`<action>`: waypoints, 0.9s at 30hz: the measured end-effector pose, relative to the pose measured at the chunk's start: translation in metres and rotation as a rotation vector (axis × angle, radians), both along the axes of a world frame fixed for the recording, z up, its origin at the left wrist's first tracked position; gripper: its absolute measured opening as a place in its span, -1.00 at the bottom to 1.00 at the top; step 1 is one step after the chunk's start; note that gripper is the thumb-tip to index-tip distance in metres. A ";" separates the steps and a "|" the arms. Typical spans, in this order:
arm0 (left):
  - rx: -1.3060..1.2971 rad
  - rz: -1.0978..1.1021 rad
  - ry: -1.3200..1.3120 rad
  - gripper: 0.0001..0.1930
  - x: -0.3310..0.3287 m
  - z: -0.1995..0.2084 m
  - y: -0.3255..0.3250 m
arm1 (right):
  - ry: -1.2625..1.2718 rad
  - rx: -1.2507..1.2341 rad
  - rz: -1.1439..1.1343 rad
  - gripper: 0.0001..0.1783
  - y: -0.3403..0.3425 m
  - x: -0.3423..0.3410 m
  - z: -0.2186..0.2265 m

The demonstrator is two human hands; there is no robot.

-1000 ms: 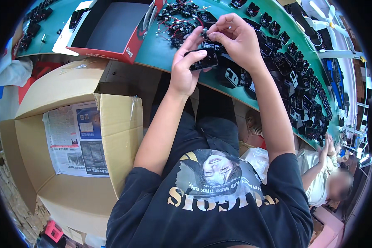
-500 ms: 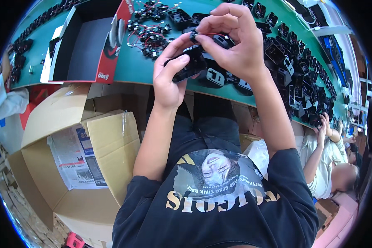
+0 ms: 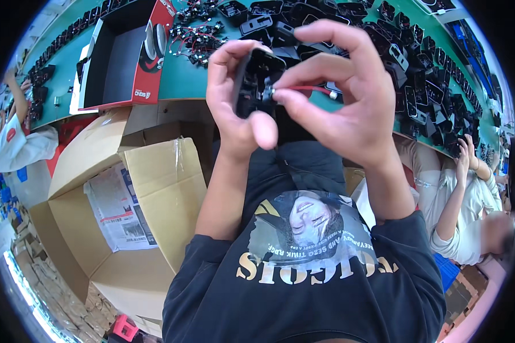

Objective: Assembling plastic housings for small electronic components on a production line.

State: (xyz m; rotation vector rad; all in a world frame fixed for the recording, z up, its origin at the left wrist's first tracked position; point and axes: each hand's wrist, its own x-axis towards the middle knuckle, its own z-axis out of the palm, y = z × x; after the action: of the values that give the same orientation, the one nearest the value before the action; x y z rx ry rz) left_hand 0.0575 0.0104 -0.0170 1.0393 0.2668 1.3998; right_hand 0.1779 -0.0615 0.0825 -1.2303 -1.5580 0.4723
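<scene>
My left hand (image 3: pixel 230 94) grips a black plastic housing (image 3: pixel 247 86), tilted so that its hollow inner side faces right. Between thumb and forefinger, my right hand (image 3: pixel 355 100) pinches a small dark part (image 3: pixel 269 91) at the housing's opening. Whether the part touches the inside, I cannot tell. A red wire (image 3: pixel 306 88) runs from it across my right fingers to a small white plug (image 3: pixel 333 95). Both hands are raised over the near edge of the green table (image 3: pixel 180 86).
Tangled wired parts (image 3: pixel 197 37) lie at the back, left of many black housings (image 3: pixel 418 86). An open red-and-black box (image 3: pixel 120 57) stands on the table's left. Below it sits a cardboard carton (image 3: pixel 163 194) with newspaper inside. Co-workers (image 3: pixel 460 200) sit at right and left.
My left hand has turned the housing up on its side, its hollow toward my right hand. The right hand has brought the small wired part down to the opening. Both hands look closer.
</scene>
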 end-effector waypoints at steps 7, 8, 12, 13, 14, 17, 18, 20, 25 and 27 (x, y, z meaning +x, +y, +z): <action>0.082 -0.081 0.173 0.29 -0.014 0.011 -0.027 | -0.098 -0.011 0.022 -0.31 -0.033 0.000 0.007; 0.083 -0.086 0.175 0.29 -0.015 0.012 -0.030 | -0.096 -0.011 0.017 -0.31 -0.036 0.000 0.006; 0.191 -0.102 0.245 0.28 -0.018 0.018 -0.038 | -0.053 0.007 0.032 -0.43 -0.045 -0.003 0.004; 0.195 -0.109 0.247 0.28 -0.019 0.020 -0.040 | -0.050 0.011 0.025 -0.43 -0.048 -0.004 0.004; 0.199 -0.109 0.245 0.28 -0.020 0.021 -0.042 | -0.034 0.001 0.030 -0.43 -0.052 -0.005 0.005; 0.206 -0.108 0.240 0.30 -0.022 0.024 -0.047 | 0.014 -0.033 0.049 -0.43 -0.061 -0.007 0.005; 0.210 -0.110 0.240 0.30 -0.020 0.024 -0.047 | 0.014 -0.029 0.045 -0.43 -0.064 -0.007 0.005; 0.304 -0.014 0.252 0.27 -0.014 0.022 -0.046 | 0.037 -0.008 0.049 -0.37 -0.073 -0.010 0.003; 0.130 -0.095 0.132 0.09 -0.008 0.026 -0.058 | 0.059 0.127 0.031 -0.35 -0.084 -0.005 0.000; -0.143 -0.271 -0.009 -0.08 -0.008 0.033 -0.066 | 0.052 0.237 0.008 -0.39 -0.087 0.001 -0.002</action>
State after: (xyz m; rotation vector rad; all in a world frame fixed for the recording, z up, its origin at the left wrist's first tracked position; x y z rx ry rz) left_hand 0.0492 -0.0551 0.0156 0.9139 0.2075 1.1243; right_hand 0.1784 -0.1483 0.0809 -1.0228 -1.5275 0.3117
